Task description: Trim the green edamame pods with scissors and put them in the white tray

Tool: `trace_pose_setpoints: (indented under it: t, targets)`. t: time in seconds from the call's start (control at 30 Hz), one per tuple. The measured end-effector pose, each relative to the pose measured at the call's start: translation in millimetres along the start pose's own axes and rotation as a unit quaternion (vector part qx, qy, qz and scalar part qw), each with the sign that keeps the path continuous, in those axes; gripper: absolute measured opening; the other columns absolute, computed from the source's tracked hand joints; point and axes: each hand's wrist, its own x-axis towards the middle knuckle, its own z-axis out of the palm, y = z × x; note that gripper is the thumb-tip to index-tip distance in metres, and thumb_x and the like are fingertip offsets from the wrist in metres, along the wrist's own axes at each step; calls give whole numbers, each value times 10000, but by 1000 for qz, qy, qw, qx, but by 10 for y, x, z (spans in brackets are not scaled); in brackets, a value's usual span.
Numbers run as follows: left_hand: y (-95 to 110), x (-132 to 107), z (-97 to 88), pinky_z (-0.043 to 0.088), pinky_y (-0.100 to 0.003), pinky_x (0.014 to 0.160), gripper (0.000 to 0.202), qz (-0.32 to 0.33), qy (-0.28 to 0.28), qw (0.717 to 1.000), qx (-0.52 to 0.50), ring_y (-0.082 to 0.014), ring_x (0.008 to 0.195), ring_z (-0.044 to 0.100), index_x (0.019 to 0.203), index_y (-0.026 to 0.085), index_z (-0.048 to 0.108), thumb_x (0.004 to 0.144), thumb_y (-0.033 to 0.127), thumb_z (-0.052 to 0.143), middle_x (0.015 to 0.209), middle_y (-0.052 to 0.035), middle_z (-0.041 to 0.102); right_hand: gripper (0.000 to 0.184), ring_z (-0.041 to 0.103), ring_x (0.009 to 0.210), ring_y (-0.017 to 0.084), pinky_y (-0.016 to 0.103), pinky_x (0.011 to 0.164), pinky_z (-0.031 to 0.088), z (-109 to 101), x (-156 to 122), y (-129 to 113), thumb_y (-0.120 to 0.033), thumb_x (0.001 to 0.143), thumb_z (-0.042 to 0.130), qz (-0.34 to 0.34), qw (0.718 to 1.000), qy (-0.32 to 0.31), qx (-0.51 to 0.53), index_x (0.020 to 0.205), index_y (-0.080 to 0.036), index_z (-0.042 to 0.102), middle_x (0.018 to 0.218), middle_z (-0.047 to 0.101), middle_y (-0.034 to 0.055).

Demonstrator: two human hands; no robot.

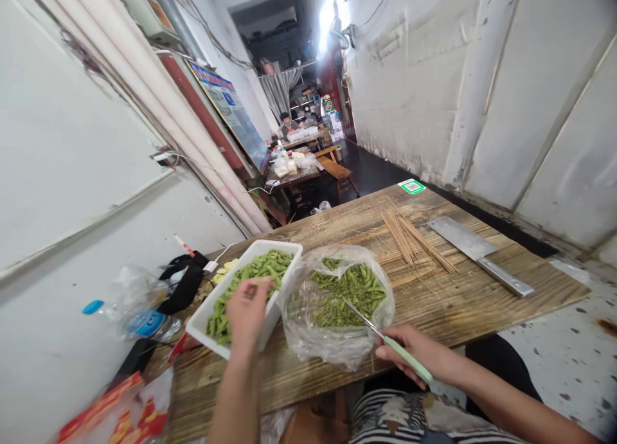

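My left hand [247,309] is above a white plastic tray [200,331] of green soybean pods [270,264]. Its fingers are pinched on what looks like a pale green pod, slightly blurred. In my right hand [409,349] is a pair of scissors [407,359] with light green handles. Their blades point into a clear plastic bag [308,341], spread open beside the tray. Inside the bag lie whole pods [369,283] and small snipped green bits [332,312].
A cleaver [463,236] and thin wooden skewers [409,238] lie on the wooden table [337,222], right of the bag. At left are a water bottle [149,325] and a red package [116,412]. A person [288,124] sits at a farther table.
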Motion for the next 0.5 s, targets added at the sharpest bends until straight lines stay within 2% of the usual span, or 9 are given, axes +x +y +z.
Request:
trace_pose_setpoints:
  t: [0.07,0.1,0.17,0.2,0.23,0.33,0.37,0.43,0.5]
  targets:
    - [-20,291,-286,400,-279,622,275,73,169,969,164,-169,680,552,807,155,618,737,413,556,762,-37,625,352,379,318,39,123,264,323,-9,-17,-1,-502,762,586,3,1000,3,-14,761,-166,480,482,412,-91]
    - [-45,429,-408,402,-313,642,276,72,230,943,232,-199,691,563,801,150,619,742,408,540,743,-46,622,350,377,316,41,123,264,316,-8,-27,-7,-501,765,581,5,1000,6,-22,766,-167,480,472,407,-92]
    - [-128,671,-575,394,-365,639,289,67,271,899,339,-261,719,580,817,147,609,774,407,489,761,-71,628,345,373,314,45,125,265,304,0,-42,-28,-499,772,572,8,999,10,-35,777,-166,483,457,402,-93]
    - [-184,769,-613,391,-376,634,282,70,259,887,376,-288,744,587,808,144,605,783,394,476,776,-87,632,341,371,315,47,126,265,302,7,-48,-40,-496,772,572,9,999,11,-39,784,-167,486,452,401,-94]
    - [-247,851,-621,391,-378,634,280,76,212,886,404,-305,768,590,788,142,604,784,392,478,779,-98,637,337,370,317,48,128,265,302,13,-52,-51,-491,768,578,10,999,11,-42,789,-167,491,450,399,-95]
    - [-442,1006,-532,415,-342,662,285,92,15,902,421,-288,797,608,761,146,626,772,409,516,762,-92,663,332,376,326,56,137,270,300,22,-63,-76,-481,753,597,12,999,12,-41,812,-166,511,451,398,-96]
    - [-495,1031,-490,424,-326,674,288,94,-29,905,414,-272,798,615,783,152,637,774,414,518,769,-82,674,335,376,324,58,141,271,296,20,-69,-84,-483,751,599,12,999,13,-38,819,-166,515,450,397,-97]
    - [-560,1041,-425,436,-320,698,301,99,-52,908,404,-262,820,621,866,152,645,791,402,495,823,-81,691,343,376,320,60,146,274,294,13,-85,-100,-491,749,598,11,999,16,-36,809,-165,514,442,397,-98]
    - [-554,986,-373,425,-375,766,336,103,-21,905,413,-300,930,593,963,114,626,807,358,456,954,-138,678,353,369,315,58,148,274,299,3,-102,-115,-499,739,605,14,999,23,-34,791,-164,508,432,393,-101]
